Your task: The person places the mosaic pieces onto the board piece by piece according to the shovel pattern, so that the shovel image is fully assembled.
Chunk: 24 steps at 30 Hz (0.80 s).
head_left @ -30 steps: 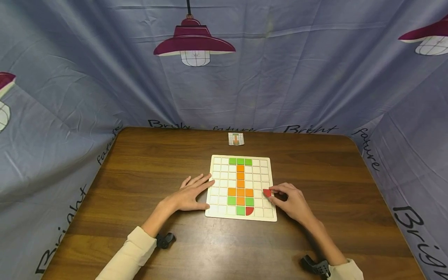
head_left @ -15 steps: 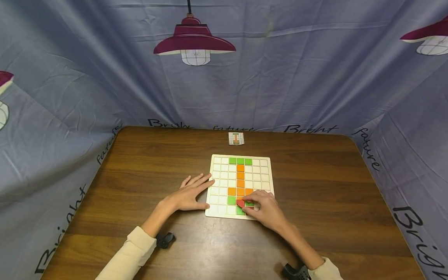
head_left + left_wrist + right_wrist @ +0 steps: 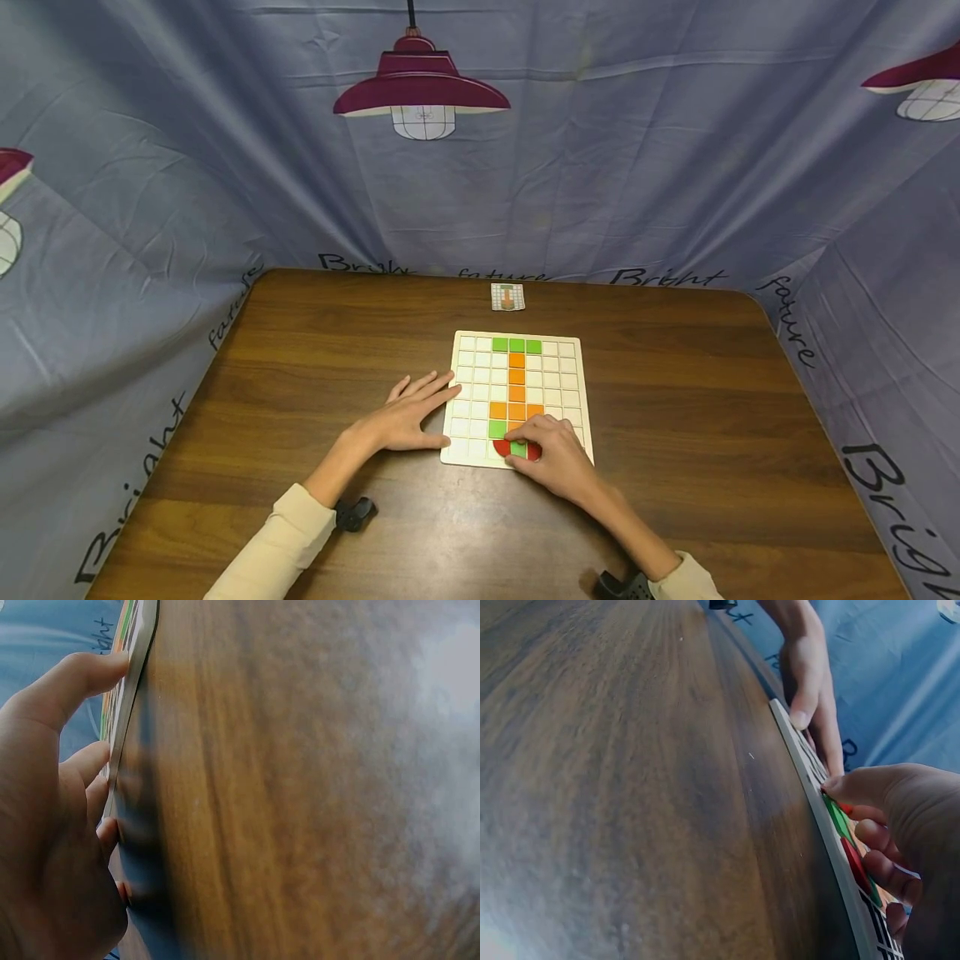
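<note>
On the table lies a white gridded board (image 3: pixel 570 364) bearing green, orange and red tiles in the head view. My left hand (image 3: pixel 405 423) has its fingers spread and straight, with fingertips and thumb on the board's left edge. My right hand (image 3: pixel 555 458) pinches a red quarter-round tile (image 3: pixel 501 448) between thumb and fingers, low over the bottom row. This tile is just left of the green tile (image 3: pixel 518 448); whether it lies fully in its cell I cannot tell. A second red tile (image 3: pixel 534 451) sits to the right of that green one, partly covered by my hand.
Behind the board lies a small pattern card (image 3: pixel 507 297) with a printed grid. Brown wooden table (image 3: pixel 360 333) surrounds the board. A blue-grey curtain (image 3: pixel 600 167) printed with lamps hangs behind the table and at both sides.
My right hand has carried the red quarter-round tile from the board's right edge leftward to the bottom row, left of the green tile. The left hand has stayed in place.
</note>
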Tool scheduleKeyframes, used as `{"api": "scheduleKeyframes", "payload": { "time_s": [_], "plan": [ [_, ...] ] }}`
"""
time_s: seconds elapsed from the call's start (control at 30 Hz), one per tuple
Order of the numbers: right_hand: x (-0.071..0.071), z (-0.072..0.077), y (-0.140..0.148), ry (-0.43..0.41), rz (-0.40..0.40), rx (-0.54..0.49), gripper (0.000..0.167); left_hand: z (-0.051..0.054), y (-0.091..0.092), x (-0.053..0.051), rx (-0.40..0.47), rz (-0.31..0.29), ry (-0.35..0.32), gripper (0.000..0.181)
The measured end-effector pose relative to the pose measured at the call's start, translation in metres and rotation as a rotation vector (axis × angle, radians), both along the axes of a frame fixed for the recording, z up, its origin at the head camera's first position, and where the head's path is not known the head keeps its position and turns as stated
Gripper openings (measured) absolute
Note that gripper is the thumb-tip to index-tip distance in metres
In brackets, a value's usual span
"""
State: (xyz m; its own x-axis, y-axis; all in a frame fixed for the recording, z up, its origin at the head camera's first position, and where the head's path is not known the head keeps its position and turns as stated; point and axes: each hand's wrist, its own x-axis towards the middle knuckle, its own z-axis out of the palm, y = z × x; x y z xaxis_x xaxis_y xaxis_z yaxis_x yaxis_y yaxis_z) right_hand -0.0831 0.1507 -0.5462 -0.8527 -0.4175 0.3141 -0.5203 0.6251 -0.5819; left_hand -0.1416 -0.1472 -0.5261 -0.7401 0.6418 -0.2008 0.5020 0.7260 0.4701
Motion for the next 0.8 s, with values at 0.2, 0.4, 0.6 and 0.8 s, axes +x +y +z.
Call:
{"api": "scheduleKeyframes", "payload": {
  "time_s": [0.2, 0.4, 0.6, 0.8],
  "plan": [
    [-0.0009, -0.0024, -0.0023, 0.019, 0.004, 0.004, 0.025, 0.0007, -0.0003, 0.0001, 0.001, -0.002, 0.002, 0.084],
    [-0.0004, -0.0015, -0.0037, 0.009, -0.002, 0.008, 0.027, 0.0012, -0.0007, 0.0000, 0.008, -0.001, 0.003, 0.084],
    [-0.0006, -0.0023, -0.0049, 0.019, 0.005, -0.007, 0.026, 0.0008, -0.0011, 0.0001, 0.010, 0.000, 0.002, 0.084],
    [-0.0003, -0.0020, -0.0067, 0.003, 0.009, 0.003, 0.022, 0.0006, -0.0008, 0.0007, 0.008, 0.000, -0.001, 0.084]
  ]
}}
